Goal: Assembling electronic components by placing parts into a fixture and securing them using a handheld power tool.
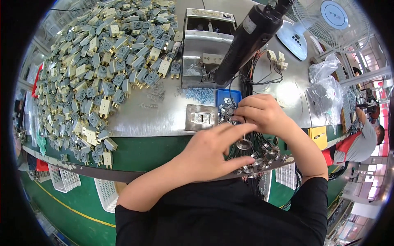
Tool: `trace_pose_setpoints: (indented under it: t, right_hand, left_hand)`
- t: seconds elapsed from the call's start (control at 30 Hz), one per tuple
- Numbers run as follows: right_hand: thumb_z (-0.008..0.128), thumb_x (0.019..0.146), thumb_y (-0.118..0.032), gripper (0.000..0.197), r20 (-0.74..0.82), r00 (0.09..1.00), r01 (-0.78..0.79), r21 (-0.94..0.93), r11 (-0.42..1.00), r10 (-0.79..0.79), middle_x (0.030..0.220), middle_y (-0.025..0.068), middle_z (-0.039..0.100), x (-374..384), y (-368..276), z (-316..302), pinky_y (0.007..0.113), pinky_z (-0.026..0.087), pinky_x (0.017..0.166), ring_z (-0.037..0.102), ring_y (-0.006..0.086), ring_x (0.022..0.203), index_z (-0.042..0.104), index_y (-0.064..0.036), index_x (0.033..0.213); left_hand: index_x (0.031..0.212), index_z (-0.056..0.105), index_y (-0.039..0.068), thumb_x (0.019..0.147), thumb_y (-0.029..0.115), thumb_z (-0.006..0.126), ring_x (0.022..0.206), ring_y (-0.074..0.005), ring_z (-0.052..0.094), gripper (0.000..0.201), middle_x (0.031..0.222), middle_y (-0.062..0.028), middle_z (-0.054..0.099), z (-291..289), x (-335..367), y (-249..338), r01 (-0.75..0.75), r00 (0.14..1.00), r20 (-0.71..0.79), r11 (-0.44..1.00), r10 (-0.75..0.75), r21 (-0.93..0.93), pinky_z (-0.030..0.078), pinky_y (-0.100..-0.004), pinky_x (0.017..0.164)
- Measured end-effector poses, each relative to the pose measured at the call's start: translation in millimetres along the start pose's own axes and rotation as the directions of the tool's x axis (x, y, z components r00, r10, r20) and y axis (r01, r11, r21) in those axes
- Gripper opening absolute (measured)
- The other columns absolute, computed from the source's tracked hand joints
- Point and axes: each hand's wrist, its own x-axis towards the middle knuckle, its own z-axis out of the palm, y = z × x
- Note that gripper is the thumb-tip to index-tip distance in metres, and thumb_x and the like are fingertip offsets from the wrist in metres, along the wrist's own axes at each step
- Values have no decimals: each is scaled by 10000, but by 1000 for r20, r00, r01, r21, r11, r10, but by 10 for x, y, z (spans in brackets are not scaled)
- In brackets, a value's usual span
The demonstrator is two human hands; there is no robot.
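Note:
My left hand (211,151) is over the table's front edge, thumb and fingers spread apart. A round metal part (244,144) with a dark wire shows between its thumb and forefinger, not visibly gripped. Several similar round metal parts (258,164) on black wires lie just beyond the thumb. My right hand (262,112) is at the right side of a blue tray (234,95), its fingers bent together over small metal pieces (226,112). What its fingertips hold, if anything, is hidden. Left of them sits a square metal fixture block (201,117) with a slotted middle.
A large heap of grey and cream plug-like parts (119,53) covers the left. Blue screws (200,95) and loose springs (156,93) lie mid-table. A metal machine (197,49), a black cylinder tool (250,41) and a fan (328,20) stand behind. A co-worker (361,139) is far right.

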Motion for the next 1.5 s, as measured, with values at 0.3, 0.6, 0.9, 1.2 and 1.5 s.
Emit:
trace_pose_setpoints:
  t: [0.3,0.6,0.9,1.2,1.5]
  right_hand:
    - [903,726,-223,383,-155,988,-7,-169,986,-20,1024,100,702,176,149,38,399,557,790,691,297,943,728,-53,1021]
    - [742,880,-26,140,-88,918,-374,134,918,387,970,169,708,23,512,190,427,552,800,674,361,925,724,34,1006]
    - [720,721,-19,271,31,998,-48,-55,997,50,837,62,636,6,762,158,395,549,746,623,258,830,761,-40,988]
    - [722,727,-12,259,116,990,-82,-26,996,84,844,77,633,1,835,17,405,540,729,616,279,834,750,-29,984]
    - [833,777,-228,316,185,971,-79,-344,936,150,865,88,643,137,410,-231,407,529,749,650,293,843,727,-24,993]
  left_hand:
    - [912,662,30,873,71,785,653,-251,675,135,783,-90,656,-244,-67,7,-77,996,-31,993,80,91,534,-348,586]
    - [921,642,66,780,80,819,639,-262,648,227,816,-65,655,-585,-87,47,-247,969,98,839,229,485,511,-359,576]
    - [885,671,70,736,88,857,638,-263,654,239,822,-83,689,-535,-431,9,-274,958,54,847,280,456,519,-359,579]
    - [997,652,10,945,28,712,671,-111,595,81,849,-64,678,-453,-679,-331,117,910,-412,982,-47,146,457,-266,596]
    - [1005,678,20,898,29,777,639,-115,651,145,875,-55,698,-836,-358,-284,3,974,-227,993,24,120,499,-248,590]
